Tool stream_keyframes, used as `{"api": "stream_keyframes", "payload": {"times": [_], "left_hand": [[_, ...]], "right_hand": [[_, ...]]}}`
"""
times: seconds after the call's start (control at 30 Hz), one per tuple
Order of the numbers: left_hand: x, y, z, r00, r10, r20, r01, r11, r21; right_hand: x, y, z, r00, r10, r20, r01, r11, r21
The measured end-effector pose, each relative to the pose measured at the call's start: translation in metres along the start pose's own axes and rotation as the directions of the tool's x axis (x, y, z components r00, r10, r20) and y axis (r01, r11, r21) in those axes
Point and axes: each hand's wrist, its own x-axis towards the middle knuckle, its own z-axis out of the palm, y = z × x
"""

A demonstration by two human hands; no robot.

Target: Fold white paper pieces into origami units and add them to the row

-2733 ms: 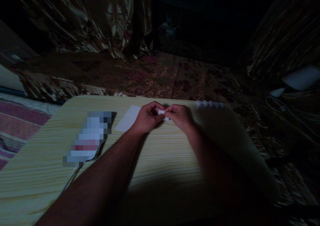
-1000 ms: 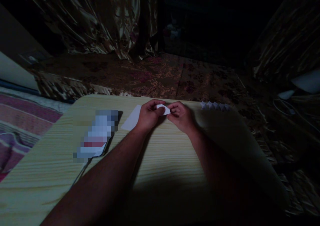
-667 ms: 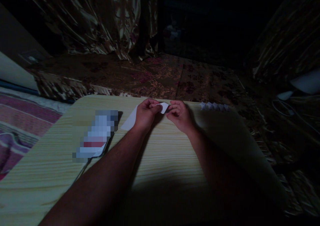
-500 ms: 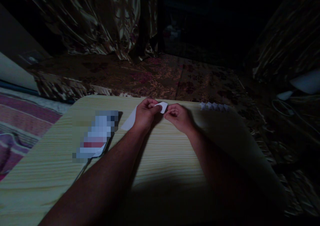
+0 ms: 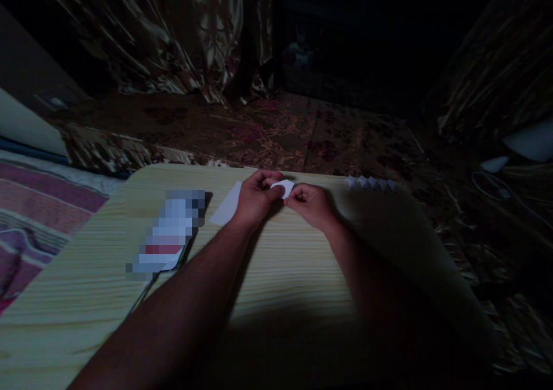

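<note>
Both hands meet over the far middle of a pale wooden table (image 5: 276, 275). My left hand (image 5: 256, 201) pinches a small white piece of paper (image 5: 284, 188) between thumb and fingers. My right hand (image 5: 311, 204) is closed too, its fingertips pressed against the same paper from the right. A flat white sheet (image 5: 225, 211) lies on the table just left of my left hand, partly hidden by it.
A row of small folded white paper shapes (image 5: 372, 183) sits at the table's far right edge. A blurred-out object (image 5: 168, 235) with a cord lies on the left. Dark patterned fabric surrounds the table; a striped mat (image 5: 30, 205) lies at left.
The right hand let go of the paper for a moment while the left lifted it, then came back and pinched it again. The paper sits a little lower now.
</note>
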Motion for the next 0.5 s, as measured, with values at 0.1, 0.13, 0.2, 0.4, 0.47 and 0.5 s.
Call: {"api": "stream_keyframes", "payload": {"times": [0.1, 0.13, 0.2, 0.4, 0.47, 0.5], "left_hand": [[-0.0005, 0.0005, 0.0002, 1.0, 0.004, 0.01, -0.004, 1.0, 0.004], [-0.0005, 0.0004, 0.0001, 1.0, 0.007, 0.013, -0.007, 1.0, 0.009], [-0.0003, 0.0001, -0.0004, 1.0, 0.013, 0.017, -0.014, 1.0, 0.019], [-0.0005, 0.0, 0.0001, 0.998, 0.028, 0.058, -0.03, 0.999, 0.044], [-0.0015, 0.0002, 0.0012, 0.997, 0.019, 0.08, -0.023, 0.998, 0.057], [-0.002, 0.0002, 0.0018, 0.995, 0.015, 0.096, -0.021, 0.998, 0.063]], "right_hand": [[0.0004, 0.0012, 0.0004, 1.0, 0.0, 0.003, 0.0, 1.0, -0.023], [0.0006, 0.0015, 0.0002, 1.0, -0.003, 0.0, 0.003, 1.0, -0.028], [0.001, 0.0019, -0.0003, 1.0, -0.013, -0.01, 0.012, 1.0, -0.028], [0.0024, 0.0038, -0.0026, 0.997, -0.009, -0.074, 0.012, 0.999, 0.042], [0.0033, 0.0054, -0.003, 0.995, 0.018, -0.094, -0.011, 0.997, 0.073], [0.0038, 0.0062, -0.0031, 0.994, 0.027, -0.104, -0.018, 0.996, 0.09]]}}
